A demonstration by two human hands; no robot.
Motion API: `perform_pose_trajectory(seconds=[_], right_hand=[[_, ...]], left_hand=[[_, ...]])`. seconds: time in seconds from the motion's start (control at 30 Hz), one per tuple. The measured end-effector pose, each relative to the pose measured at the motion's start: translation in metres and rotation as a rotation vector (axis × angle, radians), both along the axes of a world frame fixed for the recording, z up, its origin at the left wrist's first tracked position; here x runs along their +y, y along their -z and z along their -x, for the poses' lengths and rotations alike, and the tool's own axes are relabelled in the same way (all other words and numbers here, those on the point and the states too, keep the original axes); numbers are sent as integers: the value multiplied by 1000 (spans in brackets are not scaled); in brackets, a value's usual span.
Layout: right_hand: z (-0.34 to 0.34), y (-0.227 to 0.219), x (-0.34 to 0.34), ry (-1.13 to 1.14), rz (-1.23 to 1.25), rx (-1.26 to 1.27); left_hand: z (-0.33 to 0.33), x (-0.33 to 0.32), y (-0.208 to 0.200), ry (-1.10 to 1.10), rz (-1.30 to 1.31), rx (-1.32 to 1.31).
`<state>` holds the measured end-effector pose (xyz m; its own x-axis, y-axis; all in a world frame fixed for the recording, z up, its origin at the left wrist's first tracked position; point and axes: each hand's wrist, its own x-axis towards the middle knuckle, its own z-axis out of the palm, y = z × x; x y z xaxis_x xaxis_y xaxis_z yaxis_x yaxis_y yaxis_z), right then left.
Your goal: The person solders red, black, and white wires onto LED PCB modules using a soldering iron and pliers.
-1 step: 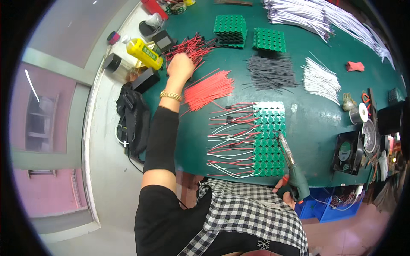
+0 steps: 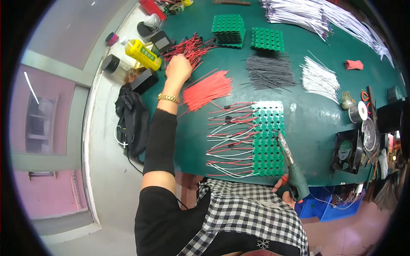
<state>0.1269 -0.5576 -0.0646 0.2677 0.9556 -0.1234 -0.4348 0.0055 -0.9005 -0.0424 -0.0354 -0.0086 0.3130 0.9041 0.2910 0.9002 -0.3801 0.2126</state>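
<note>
My left hand (image 2: pixel 178 68) reaches to the back left, over a loose pile of red wires with black parts (image 2: pixel 194 48). Its fingers curl down into the pile; what they pinch, if anything, is hidden. Low at the front edge, my right hand (image 2: pixel 287 193) grips the green handle of a soldering gun (image 2: pixel 295 176). The gun's metal tip lies over the right side of a sheet of green round-celled circuit boards (image 2: pixel 268 143). Red and white wires (image 2: pixel 230 141) stick out leftward from that sheet, a few with small black parts.
Bundles of red wires (image 2: pixel 207 90), black wires (image 2: pixel 270 71) and white wires (image 2: pixel 319 80) lie behind the sheet. Stacked green boards (image 2: pixel 228 30) stand farther back. A yellow bottle (image 2: pixel 142 54) and black bag (image 2: pixel 132 121) are left; a solder spool (image 2: pixel 358 112) and fan (image 2: pixel 347 151) right.
The whole view has shifted very slightly. My left hand stays over the red wire pile, and my right hand holds the soldering gun in the same place.
</note>
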Motion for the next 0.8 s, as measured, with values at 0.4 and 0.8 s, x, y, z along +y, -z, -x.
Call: perform_pose_trajectory(seconds=[0.4, 0.8], right_hand=[[3, -7, 0, 52, 66, -63], [16, -2, 7, 177, 14, 157]], left_hand=[[-43, 9, -6, 101, -86, 77], [-62, 21, -49, 468, 268, -1536]])
